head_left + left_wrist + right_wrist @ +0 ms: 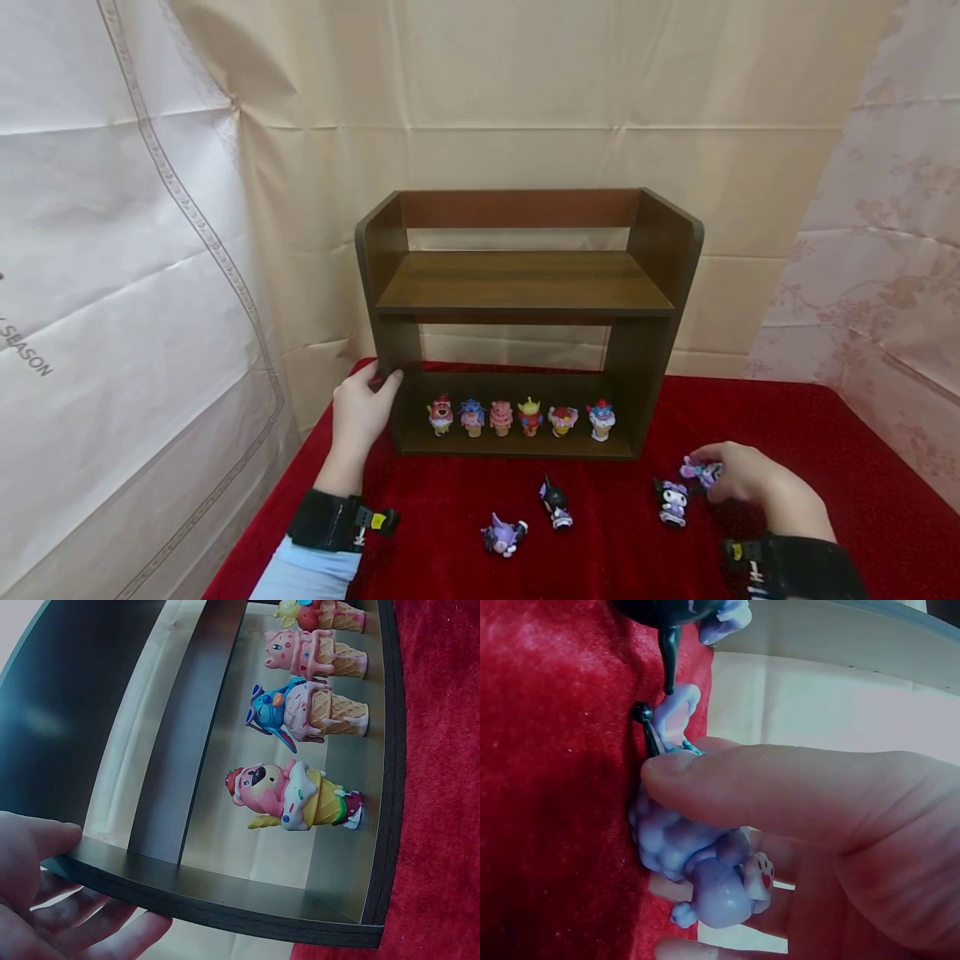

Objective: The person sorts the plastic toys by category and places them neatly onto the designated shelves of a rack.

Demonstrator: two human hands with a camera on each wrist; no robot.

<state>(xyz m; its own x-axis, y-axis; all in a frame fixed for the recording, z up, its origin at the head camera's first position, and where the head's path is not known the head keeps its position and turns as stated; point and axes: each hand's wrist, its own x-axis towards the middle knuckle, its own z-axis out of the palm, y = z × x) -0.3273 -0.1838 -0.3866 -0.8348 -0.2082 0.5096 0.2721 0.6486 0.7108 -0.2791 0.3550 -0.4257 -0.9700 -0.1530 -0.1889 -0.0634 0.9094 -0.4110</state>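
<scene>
My left hand (362, 421) grips the left side panel of a dark wooden two-tier shelf (525, 283), thumb on the front edge and fingers outside. On the right, my right hand (753, 479) pinches a lilac figurine (679, 840) lying on the red cloth; its thumb covers part of it. Beside that stands a black-and-purple hooded figurine (672, 504). Along the shelf's bottom board several ice-cream-cone figurines stand in a row, among them a pink bear (262, 787) and a blue one (274, 716).
In front of the shelf, a purple figurine (502, 535) lies on the red tablecloth (442, 567), with a black-topped figurine (556, 504) tilted nearby. A beige curtain (517, 92) hangs behind; a white patterned sheet (127, 292) covers the left side.
</scene>
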